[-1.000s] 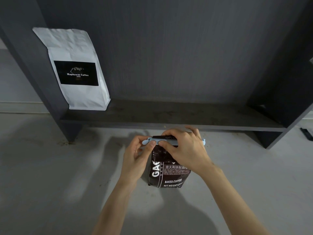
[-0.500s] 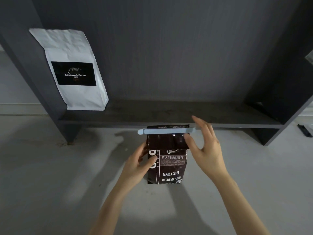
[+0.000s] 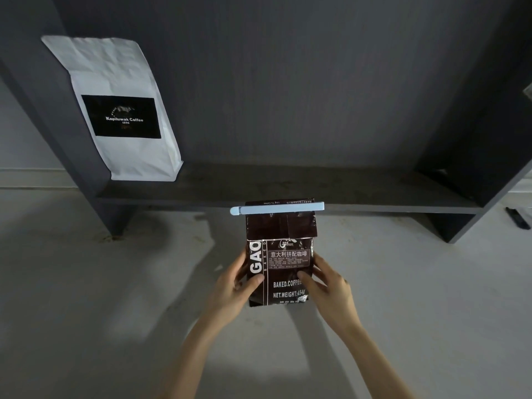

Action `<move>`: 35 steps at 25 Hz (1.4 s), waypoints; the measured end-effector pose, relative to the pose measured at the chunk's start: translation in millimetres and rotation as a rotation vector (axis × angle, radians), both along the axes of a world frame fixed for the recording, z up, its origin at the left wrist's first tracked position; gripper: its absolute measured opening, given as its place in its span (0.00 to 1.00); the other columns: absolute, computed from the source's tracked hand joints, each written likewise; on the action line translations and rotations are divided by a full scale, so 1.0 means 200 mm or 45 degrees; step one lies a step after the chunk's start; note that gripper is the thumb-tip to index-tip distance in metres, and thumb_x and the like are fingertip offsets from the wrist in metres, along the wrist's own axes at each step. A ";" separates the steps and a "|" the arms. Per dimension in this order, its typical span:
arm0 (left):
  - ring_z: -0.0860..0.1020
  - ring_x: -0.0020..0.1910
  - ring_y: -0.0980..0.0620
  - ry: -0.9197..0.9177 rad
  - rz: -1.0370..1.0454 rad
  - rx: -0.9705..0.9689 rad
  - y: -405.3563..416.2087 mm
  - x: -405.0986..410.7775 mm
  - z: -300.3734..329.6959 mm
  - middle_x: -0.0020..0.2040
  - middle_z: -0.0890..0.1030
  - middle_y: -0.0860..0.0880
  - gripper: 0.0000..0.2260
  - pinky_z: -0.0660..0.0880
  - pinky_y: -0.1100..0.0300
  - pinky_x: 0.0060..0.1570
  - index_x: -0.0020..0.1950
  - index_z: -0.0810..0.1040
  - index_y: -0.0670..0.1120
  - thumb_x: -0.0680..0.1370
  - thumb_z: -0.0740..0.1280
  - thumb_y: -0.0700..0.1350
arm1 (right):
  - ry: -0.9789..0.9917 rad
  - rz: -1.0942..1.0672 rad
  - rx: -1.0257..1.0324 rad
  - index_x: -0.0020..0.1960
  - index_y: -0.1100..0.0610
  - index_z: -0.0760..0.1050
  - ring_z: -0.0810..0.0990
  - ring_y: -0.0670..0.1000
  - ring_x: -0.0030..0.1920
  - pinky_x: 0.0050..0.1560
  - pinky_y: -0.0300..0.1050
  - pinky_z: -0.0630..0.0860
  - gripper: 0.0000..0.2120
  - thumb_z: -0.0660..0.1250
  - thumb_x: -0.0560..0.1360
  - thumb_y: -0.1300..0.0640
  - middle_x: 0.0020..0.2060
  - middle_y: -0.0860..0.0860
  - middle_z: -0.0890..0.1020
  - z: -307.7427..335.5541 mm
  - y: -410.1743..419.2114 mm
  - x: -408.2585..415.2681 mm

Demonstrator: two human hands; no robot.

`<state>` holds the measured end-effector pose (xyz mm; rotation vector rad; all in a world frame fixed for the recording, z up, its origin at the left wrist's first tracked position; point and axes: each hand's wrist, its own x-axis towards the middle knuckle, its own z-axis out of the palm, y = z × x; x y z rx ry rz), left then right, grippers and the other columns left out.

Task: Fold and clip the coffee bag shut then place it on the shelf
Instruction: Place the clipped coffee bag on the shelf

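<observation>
A dark brown coffee bag [image 3: 283, 234] with white lettering stands upright in front of the shelf. A pale blue clip [image 3: 277, 209] runs across its folded top. My left hand [image 3: 236, 283] grips the bag's lower left side, thumb on the front. My right hand [image 3: 328, 286] grips the lower right side, thumb on the front too. The top of the bag reaches the front edge of the dark grey shelf board [image 3: 359, 194], which lies just behind it.
A white coffee bag [image 3: 121, 110] with a black label stands at the left end of the shelf, against the side panel. The rest of the board runs right to another side panel [image 3: 483, 156]. A small black object [image 3: 518, 221] lies on the grey floor, far right.
Both hands left the clip at the top and slid down to the bag's lower sides. The bag now stands taller, with its clipped top up at the shelf edge.
</observation>
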<state>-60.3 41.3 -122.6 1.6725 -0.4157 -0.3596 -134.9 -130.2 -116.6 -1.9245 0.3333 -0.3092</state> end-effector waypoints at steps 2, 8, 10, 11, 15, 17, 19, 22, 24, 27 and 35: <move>0.73 0.57 0.61 -0.015 -0.003 -0.006 0.00 -0.01 0.02 0.58 0.75 0.56 0.25 0.71 0.67 0.58 0.58 0.64 0.63 0.74 0.64 0.34 | -0.027 -0.022 -0.014 0.60 0.52 0.73 0.76 0.31 0.49 0.44 0.22 0.72 0.18 0.66 0.72 0.62 0.49 0.44 0.82 0.00 0.00 0.00; 0.73 0.49 0.75 -0.154 0.067 0.073 0.06 0.05 0.15 0.50 0.74 0.68 0.26 0.70 0.79 0.49 0.56 0.62 0.66 0.73 0.66 0.37 | -0.136 0.008 -0.069 0.56 0.49 0.75 0.76 0.28 0.46 0.41 0.19 0.69 0.16 0.68 0.70 0.62 0.43 0.33 0.80 0.13 0.02 0.07; 0.73 0.47 0.76 -0.199 0.077 0.066 0.09 0.11 0.24 0.49 0.74 0.68 0.26 0.70 0.80 0.45 0.58 0.60 0.64 0.73 0.66 0.37 | -0.192 0.044 -0.120 0.56 0.48 0.75 0.75 0.27 0.46 0.41 0.19 0.69 0.16 0.68 0.70 0.61 0.42 0.32 0.80 0.23 0.03 0.14; 0.73 0.46 0.77 -0.229 0.074 0.056 0.10 0.15 0.30 0.49 0.74 0.67 0.26 0.70 0.81 0.43 0.59 0.59 0.64 0.73 0.65 0.37 | -0.219 0.064 -0.165 0.56 0.48 0.75 0.75 0.26 0.45 0.41 0.19 0.69 0.16 0.68 0.70 0.60 0.42 0.32 0.79 0.28 0.03 0.19; 0.71 0.47 0.79 -0.359 0.066 0.059 0.16 0.33 0.50 0.55 0.71 0.64 0.28 0.69 0.82 0.44 0.68 0.56 0.54 0.74 0.64 0.37 | -0.270 0.123 -0.274 0.58 0.49 0.74 0.75 0.27 0.41 0.43 0.18 0.69 0.17 0.68 0.70 0.57 0.43 0.39 0.81 0.48 0.06 0.39; 0.72 0.46 0.78 -0.414 0.077 0.083 0.18 0.43 0.59 0.55 0.72 0.62 0.27 0.69 0.82 0.44 0.70 0.57 0.48 0.74 0.63 0.38 | -0.296 0.131 -0.302 0.58 0.50 0.74 0.75 0.27 0.40 0.43 0.18 0.68 0.16 0.68 0.70 0.57 0.43 0.43 0.82 0.55 0.07 0.51; 0.72 0.44 0.79 -0.465 0.098 0.091 0.19 0.54 0.66 0.52 0.72 0.62 0.26 0.69 0.82 0.40 0.70 0.58 0.46 0.75 0.63 0.38 | -0.331 0.131 -0.320 0.57 0.51 0.75 0.74 0.25 0.40 0.42 0.17 0.66 0.15 0.68 0.71 0.57 0.43 0.43 0.82 0.61 0.09 0.63; 0.73 0.43 0.78 -0.519 0.179 0.113 0.19 0.69 0.71 0.52 0.72 0.61 0.25 0.68 0.84 0.38 0.70 0.58 0.48 0.75 0.62 0.39 | -0.373 0.138 -0.321 0.57 0.52 0.74 0.73 0.23 0.38 0.41 0.16 0.66 0.15 0.67 0.71 0.57 0.44 0.43 0.81 0.65 0.12 0.80; 0.75 0.47 0.71 -0.526 0.226 0.112 0.20 0.77 0.72 0.55 0.73 0.57 0.26 0.68 0.83 0.39 0.71 0.58 0.48 0.75 0.62 0.39 | -0.384 0.143 -0.314 0.57 0.52 0.74 0.73 0.23 0.38 0.41 0.16 0.66 0.14 0.67 0.71 0.57 0.45 0.44 0.81 0.66 0.13 0.90; 0.72 0.56 0.59 -0.498 0.292 0.114 0.20 0.90 0.68 0.60 0.73 0.49 0.26 0.69 0.82 0.41 0.71 0.58 0.47 0.75 0.62 0.38 | -0.366 0.150 -0.341 0.57 0.54 0.74 0.73 0.23 0.36 0.39 0.17 0.67 0.14 0.66 0.72 0.57 0.44 0.44 0.81 0.64 0.15 1.02; 0.73 0.61 0.46 -0.548 0.377 0.238 0.19 0.98 0.52 0.64 0.73 0.39 0.24 0.72 0.55 0.60 0.71 0.57 0.46 0.76 0.61 0.39 | -0.208 0.119 -0.461 0.62 0.49 0.70 0.82 0.50 0.47 0.48 0.43 0.76 0.16 0.63 0.74 0.53 0.45 0.52 0.85 0.52 0.17 1.11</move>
